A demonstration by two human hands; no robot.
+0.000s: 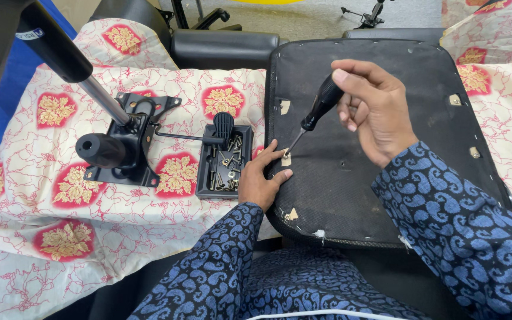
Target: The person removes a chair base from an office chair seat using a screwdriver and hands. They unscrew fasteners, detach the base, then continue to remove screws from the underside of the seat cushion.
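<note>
Right hand [374, 109]: raised, wrist bent, fingers closed round black screwdriver [318, 112], tip angled down onto seat pad [386, 195] mounting hole. Left hand [262, 181]: flat on pad's left edge, thumb and forefinger pinching at the tip. Black screw tray [223, 166] just left.

Head-worn view, steeply downward (close).

A black-handled screwdriver [318, 112] tilts steeply, its tip on a screw hole near the left edge of a black seat pad [386, 148]. The pad lies flat, underside up, stapled around its rim.
</note>
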